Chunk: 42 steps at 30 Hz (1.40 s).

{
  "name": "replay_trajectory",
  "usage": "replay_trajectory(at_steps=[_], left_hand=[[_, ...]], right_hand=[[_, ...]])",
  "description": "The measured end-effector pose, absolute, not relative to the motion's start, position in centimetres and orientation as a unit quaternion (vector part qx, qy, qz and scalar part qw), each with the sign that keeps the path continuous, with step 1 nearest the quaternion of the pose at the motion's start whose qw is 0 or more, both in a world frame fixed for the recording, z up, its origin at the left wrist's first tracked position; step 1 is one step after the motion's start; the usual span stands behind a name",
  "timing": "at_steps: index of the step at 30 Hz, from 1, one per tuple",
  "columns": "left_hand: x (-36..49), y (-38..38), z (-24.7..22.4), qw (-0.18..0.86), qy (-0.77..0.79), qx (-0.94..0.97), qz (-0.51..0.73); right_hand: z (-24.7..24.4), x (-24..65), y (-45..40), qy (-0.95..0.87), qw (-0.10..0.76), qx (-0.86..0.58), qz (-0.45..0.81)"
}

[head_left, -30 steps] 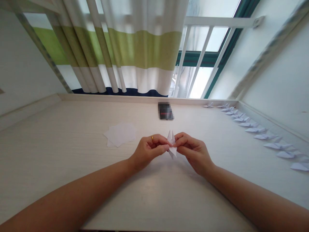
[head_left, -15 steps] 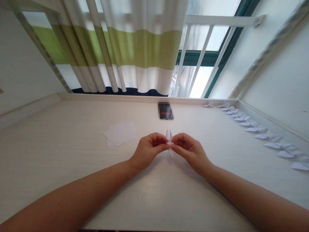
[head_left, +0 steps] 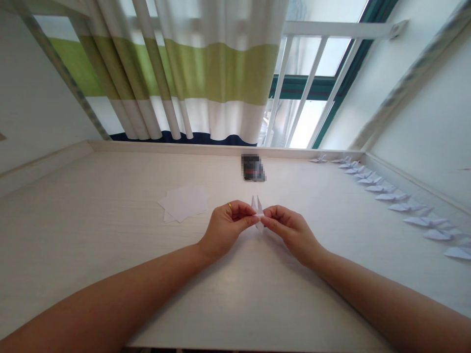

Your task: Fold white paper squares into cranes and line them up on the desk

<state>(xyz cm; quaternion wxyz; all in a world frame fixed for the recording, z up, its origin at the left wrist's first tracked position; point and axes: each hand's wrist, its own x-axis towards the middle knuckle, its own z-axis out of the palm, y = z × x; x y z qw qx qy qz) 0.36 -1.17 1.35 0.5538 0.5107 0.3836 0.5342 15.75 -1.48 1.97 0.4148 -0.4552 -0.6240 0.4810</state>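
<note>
A small piece of folded white paper (head_left: 259,208) is held between both hands above the middle of the table. Two narrow points of it stick up away from me, and a lower tip shows beneath my fingers. My left hand (head_left: 231,223) pinches its left side between thumb and fingers; a gold ring sits on one finger. On the other side, my right hand (head_left: 290,225) grips the paper with thumb and forefinger. The fingertips of both hands nearly meet and cover the middle folds.
Loose white paper sheets (head_left: 186,202) lie overlapping to the left. A dark, blurred-out object (head_left: 252,167) sits near the back rim. Several folded paper cranes (head_left: 392,197) line the right side of the white table (head_left: 228,309). Behind hangs a striped curtain (head_left: 221,73).
The lower tip of the folded paper has drawn up and shows less below my fingers. My right hand has shifted very slightly; my left hand stays almost still.
</note>
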Motion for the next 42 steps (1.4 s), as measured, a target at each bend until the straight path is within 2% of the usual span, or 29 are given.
replay_trajectory(at_steps=[5, 14, 19, 27, 36, 42], left_hand=[[0.31, -1.16, 1.42, 0.585, 0.353, 0.505, 0.528], [0.19, -1.15, 1.51, 0.553, 0.376, 0.529, 0.522], [0.23, -1.15, 1.35, 0.55, 0.373, 0.54, 0.516], [0.49, -1.3, 1.55, 0.57, 0.391, 0.526, 0.496], [0.49, -1.44, 2.05, 0.606, 0.373, 0.486, 0.507], [0.19, -1.0, 1.54, 0.605, 0.367, 0.482, 0.516]], right_hand=[[1.95, 15.76, -1.64, -0.629, 0.409, -0.439, 0.496], [1.88, 15.44, -1.77, -0.592, 0.467, -0.416, 0.508], [1.76, 15.63, -1.53, -0.638, 0.407, -0.447, 0.477], [1.96, 15.77, -1.63, -0.694, 0.368, -0.488, 0.382], [2.43, 15.59, -2.15, -0.714, 0.384, -0.482, 0.332], [2.12, 15.96, -1.52, -0.725, 0.376, -0.454, 0.356]])
